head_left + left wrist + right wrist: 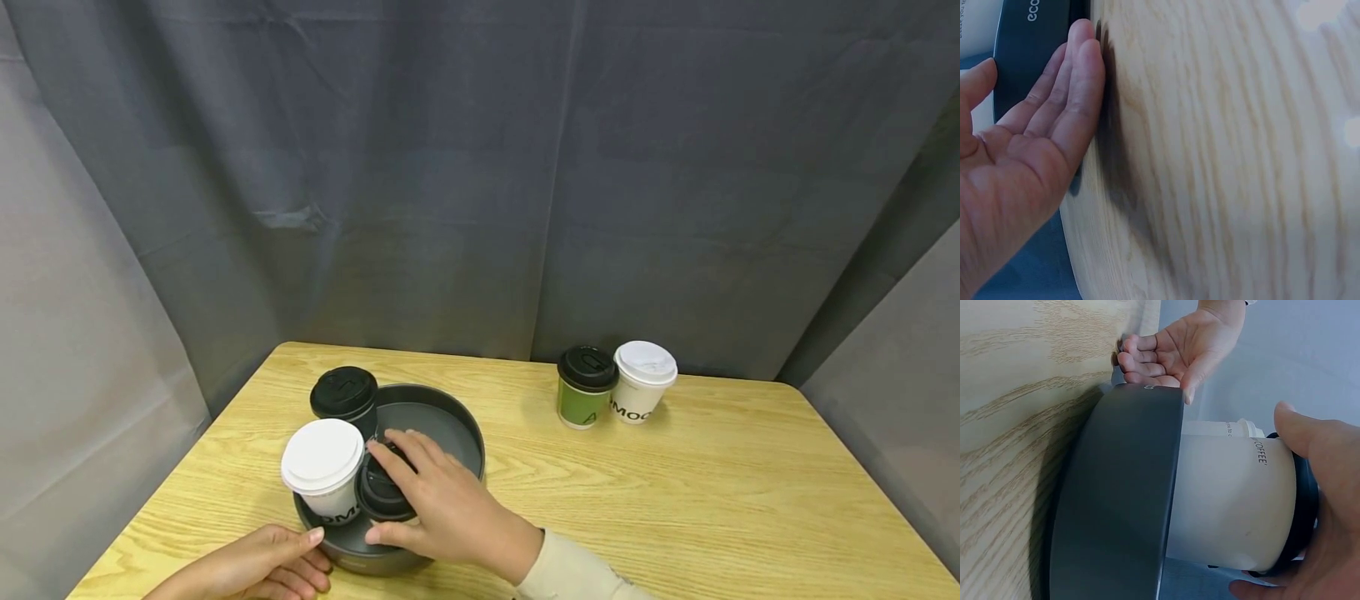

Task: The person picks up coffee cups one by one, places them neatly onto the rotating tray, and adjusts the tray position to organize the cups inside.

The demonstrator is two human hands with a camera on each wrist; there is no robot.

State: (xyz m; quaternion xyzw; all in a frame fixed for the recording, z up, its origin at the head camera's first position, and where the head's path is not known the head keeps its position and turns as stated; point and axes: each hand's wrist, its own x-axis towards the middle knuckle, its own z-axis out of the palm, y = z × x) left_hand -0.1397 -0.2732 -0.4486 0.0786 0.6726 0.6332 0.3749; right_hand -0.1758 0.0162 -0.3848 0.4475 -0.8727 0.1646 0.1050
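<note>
A dark grey round pan (450,433) sits at the table's left side. My right hand (450,504) curves over a black-lidded paper coffee cup (1235,500) in it, thumb on the near side and fingers around the lid (381,492). Beside that cup are a white-lidded cup (322,462) and another black-lidded cup (345,396). My left hand (262,562) is at the pan's near left edge. Its nearly straight fingers (1079,94) lie along the outer wall (1029,56), and the thumb touches the rim.
Toward the back right of the wooden table (637,500) stand a green cup (581,404) with a black lid and a white cup (641,392) with a white lid, close together. Grey curtains (450,208) hang behind the table and along both sides.
</note>
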